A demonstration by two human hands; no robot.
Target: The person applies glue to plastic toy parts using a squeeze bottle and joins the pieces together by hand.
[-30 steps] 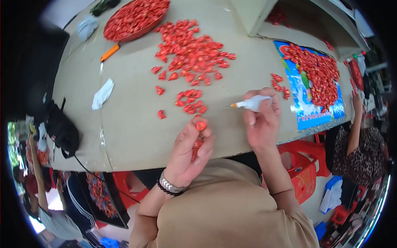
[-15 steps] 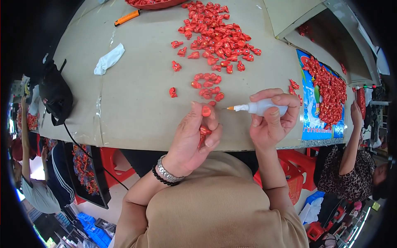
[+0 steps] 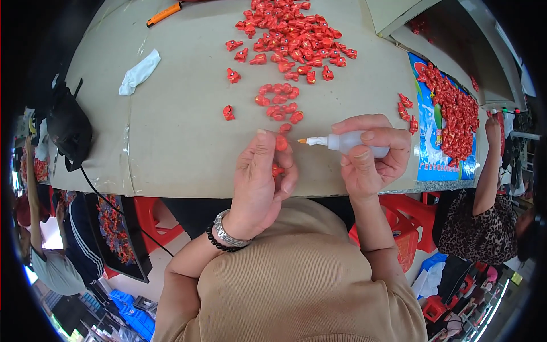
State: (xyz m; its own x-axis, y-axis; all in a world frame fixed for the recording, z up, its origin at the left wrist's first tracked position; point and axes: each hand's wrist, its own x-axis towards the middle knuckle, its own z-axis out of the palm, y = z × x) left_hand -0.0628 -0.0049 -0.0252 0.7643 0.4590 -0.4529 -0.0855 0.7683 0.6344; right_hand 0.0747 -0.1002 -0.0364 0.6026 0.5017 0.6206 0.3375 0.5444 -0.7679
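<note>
Between the thumb and fingers of my left hand is a small round red piece. A second red piece shows lower down, tucked in the curled fingers. My right hand is closed around a translucent white squeeze bottle. Its white-wrapped nozzle and orange tip point left at the held red piece, with a small gap between them. Just beyond my left hand, round red pieces lie in short rows. Past them spreads a heap of red figure-shaped pieces.
On the table lie an orange-handled tool and a white cloth item. A black bag with a cord sits at the left edge. On the right, a blue printed sheet bears more red pieces. Another person's arm reaches in beyond it.
The bottle's tip has come closer to the red piece in my left hand. Both hands have shifted slightly left in the picture, and the table's contents sit a little higher in view.
</note>
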